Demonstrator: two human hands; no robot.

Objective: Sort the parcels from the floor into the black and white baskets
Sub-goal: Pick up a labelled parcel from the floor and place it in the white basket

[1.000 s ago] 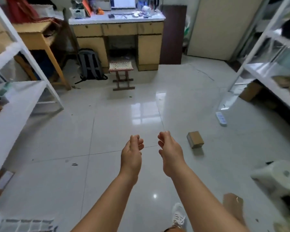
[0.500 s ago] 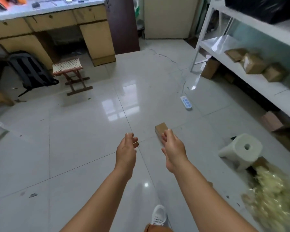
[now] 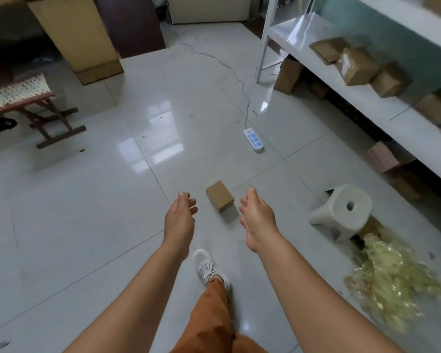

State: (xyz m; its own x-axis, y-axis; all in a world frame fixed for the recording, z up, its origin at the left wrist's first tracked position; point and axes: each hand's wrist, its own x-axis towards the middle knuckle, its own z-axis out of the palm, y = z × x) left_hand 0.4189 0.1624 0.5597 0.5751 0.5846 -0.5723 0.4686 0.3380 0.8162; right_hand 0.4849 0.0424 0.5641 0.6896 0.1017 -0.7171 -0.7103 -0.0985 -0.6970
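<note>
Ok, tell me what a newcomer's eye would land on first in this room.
First the two bare hands, left hand and right hand, held out empty over the glossy tiled floor, with a small cardboard parcel lying on the floor between them. Next, the white power strip further ahead, the white plastic stool to the right, and more cardboard boxes on the white shelf at the right.

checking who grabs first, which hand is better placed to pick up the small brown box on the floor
Probably the right hand. The small cardboard parcel lies on the tiles between both open hands, but slightly closer to the right one. The left hand is a bit farther off. Neither touches it yet.
</note>
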